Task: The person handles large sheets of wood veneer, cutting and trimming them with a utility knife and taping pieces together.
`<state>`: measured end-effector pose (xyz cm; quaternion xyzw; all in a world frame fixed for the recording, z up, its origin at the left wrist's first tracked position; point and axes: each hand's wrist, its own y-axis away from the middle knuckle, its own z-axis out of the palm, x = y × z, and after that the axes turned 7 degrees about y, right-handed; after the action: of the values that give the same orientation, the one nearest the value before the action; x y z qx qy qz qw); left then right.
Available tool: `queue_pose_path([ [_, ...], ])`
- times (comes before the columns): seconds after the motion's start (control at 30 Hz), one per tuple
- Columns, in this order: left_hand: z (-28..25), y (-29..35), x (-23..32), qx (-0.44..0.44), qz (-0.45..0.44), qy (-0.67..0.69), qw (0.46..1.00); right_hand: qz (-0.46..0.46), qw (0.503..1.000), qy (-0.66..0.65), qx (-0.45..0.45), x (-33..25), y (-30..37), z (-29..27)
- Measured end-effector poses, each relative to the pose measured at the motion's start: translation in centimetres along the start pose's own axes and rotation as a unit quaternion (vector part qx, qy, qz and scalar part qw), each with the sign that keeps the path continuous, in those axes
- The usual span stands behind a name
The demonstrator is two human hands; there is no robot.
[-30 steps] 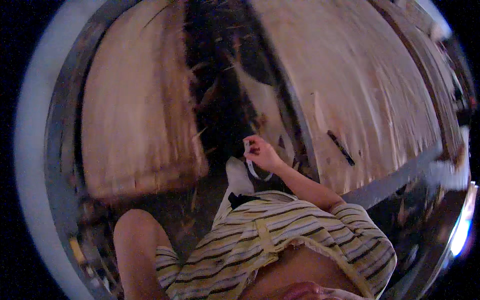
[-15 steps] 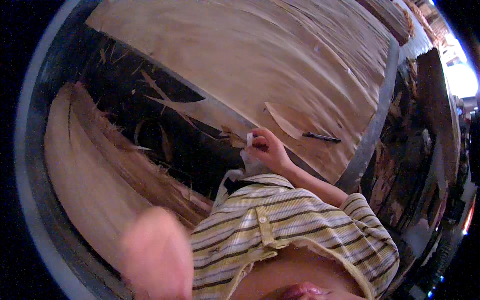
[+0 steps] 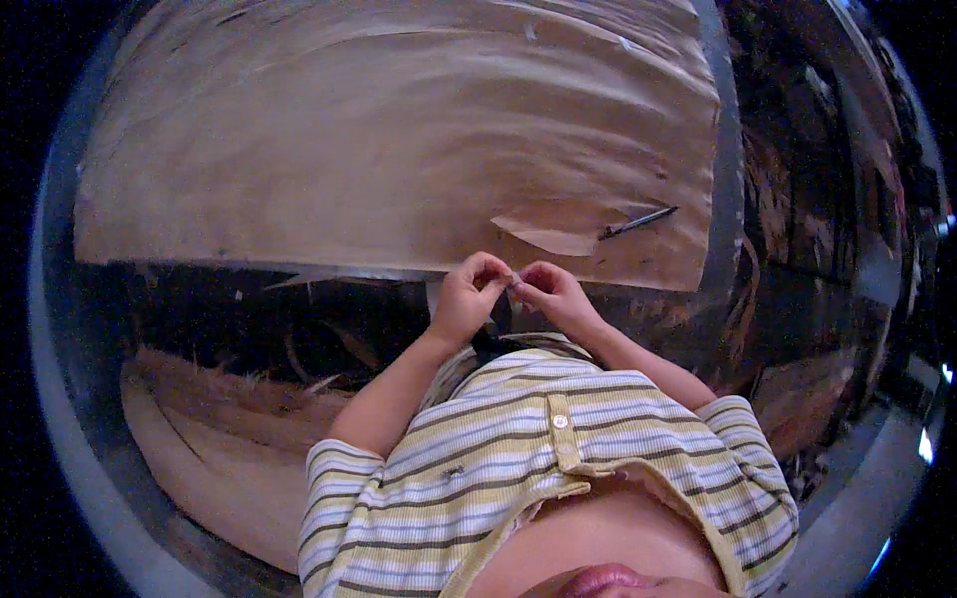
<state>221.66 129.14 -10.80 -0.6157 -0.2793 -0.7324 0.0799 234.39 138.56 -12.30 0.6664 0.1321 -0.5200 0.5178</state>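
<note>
Close together at the near edge of a broad brown veneer sheet, my left hand and my right hand meet at their fingertips. Both are pinched on a small whitish strip, mostly hidden by the fingers; its exact kind cannot be made out. Just beyond my right hand, a loose pointed piece of veneer lies on the sheet. A slim dark pen-like tool rests at the right end of that piece, untouched by either hand.
A grey table edge runs along the sheet's right side. Below left lies a large curved pile of veneer with frayed edges. Scraps sit in the dark gap between pile and table. Dark stacked wood stands at the right.
My left hand, blurred and close at the lower left before, has come to meet my right hand at the whitish strip. The view has turned, so the sheet's near edge now runs nearly level.
</note>
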Motion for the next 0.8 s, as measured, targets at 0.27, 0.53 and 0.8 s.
queue_pose_path([
  [0.27,-3.8,-5.0,-1.8,-0.015,0.245,-0.333,0.910,0.043,0.987,-0.056,0.147,-0.5,-4.2,1.5],
  [0.53,-3.2,-8.0,-2.8,-0.164,0.337,-0.565,0.735,0.004,0.981,-0.134,0.141,1.0,-5.0,0.5],
  [0.8,-3.7,-7.5,-1.8,-0.208,0.333,-0.602,0.695,-0.035,0.811,0.524,0.257,0.1,-2.4,-1.7],
])
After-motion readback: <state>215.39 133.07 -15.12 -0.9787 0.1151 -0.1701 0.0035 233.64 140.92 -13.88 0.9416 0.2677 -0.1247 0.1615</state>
